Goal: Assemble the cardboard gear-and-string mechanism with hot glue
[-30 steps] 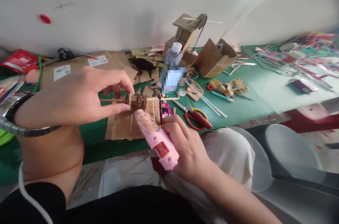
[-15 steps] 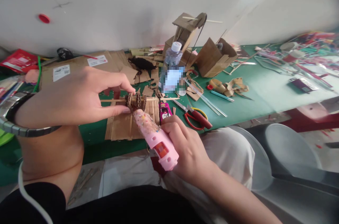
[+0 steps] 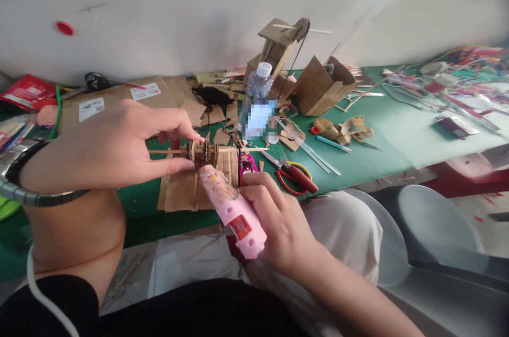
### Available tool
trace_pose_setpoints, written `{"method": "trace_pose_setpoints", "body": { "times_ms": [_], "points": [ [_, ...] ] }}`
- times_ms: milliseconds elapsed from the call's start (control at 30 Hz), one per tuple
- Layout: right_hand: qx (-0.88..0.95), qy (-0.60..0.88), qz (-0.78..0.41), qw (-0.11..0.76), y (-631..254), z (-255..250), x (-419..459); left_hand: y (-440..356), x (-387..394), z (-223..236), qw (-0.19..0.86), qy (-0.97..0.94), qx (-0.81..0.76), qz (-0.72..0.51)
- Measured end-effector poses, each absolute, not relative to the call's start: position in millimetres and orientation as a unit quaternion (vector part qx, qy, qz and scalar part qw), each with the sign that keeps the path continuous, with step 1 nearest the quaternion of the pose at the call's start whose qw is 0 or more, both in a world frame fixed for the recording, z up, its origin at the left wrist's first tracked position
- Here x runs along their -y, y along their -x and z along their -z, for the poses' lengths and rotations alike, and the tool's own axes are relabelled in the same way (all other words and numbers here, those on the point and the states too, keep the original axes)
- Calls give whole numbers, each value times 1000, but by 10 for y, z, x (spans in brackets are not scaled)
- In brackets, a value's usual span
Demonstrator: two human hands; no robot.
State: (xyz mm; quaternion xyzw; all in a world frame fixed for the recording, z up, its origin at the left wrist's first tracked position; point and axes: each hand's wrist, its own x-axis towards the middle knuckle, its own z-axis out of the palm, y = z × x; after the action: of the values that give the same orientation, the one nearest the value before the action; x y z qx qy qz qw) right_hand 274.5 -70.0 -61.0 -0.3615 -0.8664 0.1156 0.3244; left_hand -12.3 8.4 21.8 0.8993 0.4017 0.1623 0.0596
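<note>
Between its thumb and fingers, my left hand pinches a small cardboard spool made of upright discs. A thin wooden stick runs crosswise through the discs and sticks out on both sides. My right hand is wrapped round a pink hot glue gun, its speckled front end pointing up and left. The gun's tip is right at the underside of the discs; whether it touches them cannot be made out. Below lies a flat piece of brown cardboard on the table.
Scissors and red-and-yellow-handled pliers lie right of the cardboard. Behind them stand a capped plastic bottle, a cardboard crane-like model and an open cardboard box. Grey stools are at the right.
My right hand and the glue gun have shifted very slightly left and down. The left hand still pinches the spool, which has barely moved.
</note>
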Motion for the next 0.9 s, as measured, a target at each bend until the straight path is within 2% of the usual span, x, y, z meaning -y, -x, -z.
{"method": "trace_pose_setpoints", "body": {
  "times_ms": [900],
  "points": [
    [863,373,-108,322,-2729,615,699,121,-92,-210,55,-902,-397,-163]
  ]
}}
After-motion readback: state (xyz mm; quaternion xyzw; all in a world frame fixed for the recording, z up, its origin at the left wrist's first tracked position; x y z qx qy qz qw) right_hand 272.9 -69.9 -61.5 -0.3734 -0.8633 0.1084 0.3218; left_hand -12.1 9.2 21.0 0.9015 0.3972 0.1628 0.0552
